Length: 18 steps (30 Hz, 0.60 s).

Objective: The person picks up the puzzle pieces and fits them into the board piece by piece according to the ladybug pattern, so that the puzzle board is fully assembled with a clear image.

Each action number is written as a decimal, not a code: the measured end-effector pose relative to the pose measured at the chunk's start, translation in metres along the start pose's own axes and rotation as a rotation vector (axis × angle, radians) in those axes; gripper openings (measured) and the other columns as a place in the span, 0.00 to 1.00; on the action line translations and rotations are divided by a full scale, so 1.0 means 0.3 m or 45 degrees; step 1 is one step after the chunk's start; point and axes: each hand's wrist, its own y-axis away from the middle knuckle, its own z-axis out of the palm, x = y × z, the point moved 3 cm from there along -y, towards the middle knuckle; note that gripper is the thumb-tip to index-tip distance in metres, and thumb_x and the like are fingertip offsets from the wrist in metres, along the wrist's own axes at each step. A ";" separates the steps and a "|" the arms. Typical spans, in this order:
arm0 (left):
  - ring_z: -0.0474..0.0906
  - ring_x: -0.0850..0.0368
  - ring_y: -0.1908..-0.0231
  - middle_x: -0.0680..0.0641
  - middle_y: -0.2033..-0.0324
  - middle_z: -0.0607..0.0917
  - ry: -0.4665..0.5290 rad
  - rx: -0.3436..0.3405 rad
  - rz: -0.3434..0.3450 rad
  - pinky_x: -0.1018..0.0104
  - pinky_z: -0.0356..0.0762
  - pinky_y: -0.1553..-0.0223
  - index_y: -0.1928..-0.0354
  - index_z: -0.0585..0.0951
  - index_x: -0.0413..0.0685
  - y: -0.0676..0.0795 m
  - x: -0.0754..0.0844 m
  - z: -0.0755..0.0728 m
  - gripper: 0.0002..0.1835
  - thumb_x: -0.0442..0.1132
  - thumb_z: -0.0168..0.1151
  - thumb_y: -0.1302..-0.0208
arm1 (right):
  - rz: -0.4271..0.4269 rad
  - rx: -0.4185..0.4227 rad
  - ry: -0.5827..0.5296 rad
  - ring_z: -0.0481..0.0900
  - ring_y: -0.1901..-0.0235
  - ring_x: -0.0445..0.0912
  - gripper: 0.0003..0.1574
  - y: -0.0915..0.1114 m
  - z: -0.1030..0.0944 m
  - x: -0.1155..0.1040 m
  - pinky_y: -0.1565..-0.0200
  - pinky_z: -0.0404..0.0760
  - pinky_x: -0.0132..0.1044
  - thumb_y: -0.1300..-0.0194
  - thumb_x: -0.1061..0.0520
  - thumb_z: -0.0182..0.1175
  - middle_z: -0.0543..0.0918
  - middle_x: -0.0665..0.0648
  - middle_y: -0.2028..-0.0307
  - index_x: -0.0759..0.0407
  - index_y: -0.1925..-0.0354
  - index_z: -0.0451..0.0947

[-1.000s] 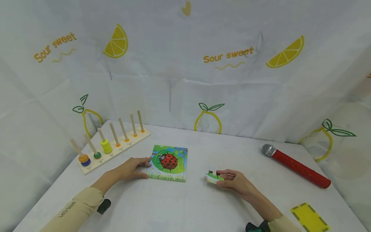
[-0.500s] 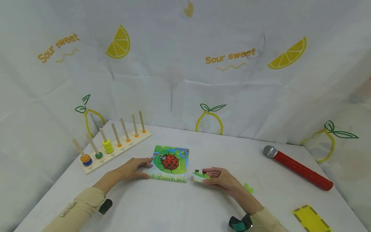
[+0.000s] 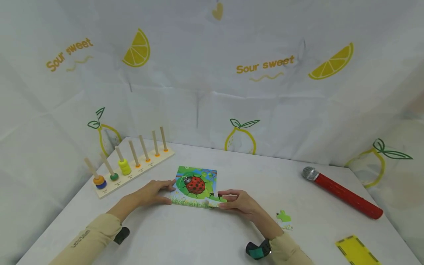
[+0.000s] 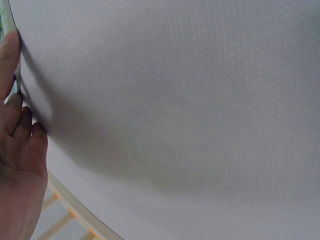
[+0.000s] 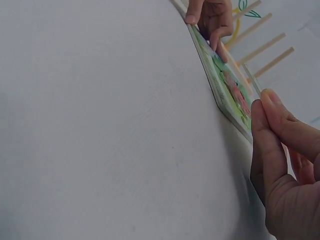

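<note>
A square ladybug jigsaw puzzle board (image 3: 191,178) lies on the table. My left hand (image 3: 153,193) holds its left side, thumb at the near corner and fingers along the edge; the left wrist view shows only a sliver of the board beside that hand (image 4: 22,155). Between thumb and fingers, my right hand (image 3: 241,202) pinches a green-and-white puzzle piece (image 3: 215,201) over the board's near right corner. From the right wrist, the piece (image 5: 252,80) appears edge-on, tilted above the board (image 5: 227,80); whether it touches the board is hidden.
Another green puzzle piece (image 3: 284,220) lies right of my right forearm. A wooden peg counting rack (image 3: 132,173) with coloured beads stands at the back left. On the right are a red microphone (image 3: 344,193) and a yellow rectangular card (image 3: 357,251).
My right hand has carried its puzzle piece leftward from beside the board to over its near right corner. The green piece behind the forearm has come into view. My left hand stays at the board.
</note>
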 end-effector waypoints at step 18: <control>0.68 0.39 0.38 0.43 0.47 0.82 -0.013 -0.004 -0.007 0.45 0.65 0.40 0.37 0.69 0.30 0.001 -0.002 0.001 0.37 0.45 0.69 0.43 | -0.123 -0.013 0.048 0.82 0.70 0.39 0.30 -0.069 0.121 -0.024 0.63 0.84 0.34 0.46 0.73 0.66 0.82 0.51 0.76 0.77 0.44 0.72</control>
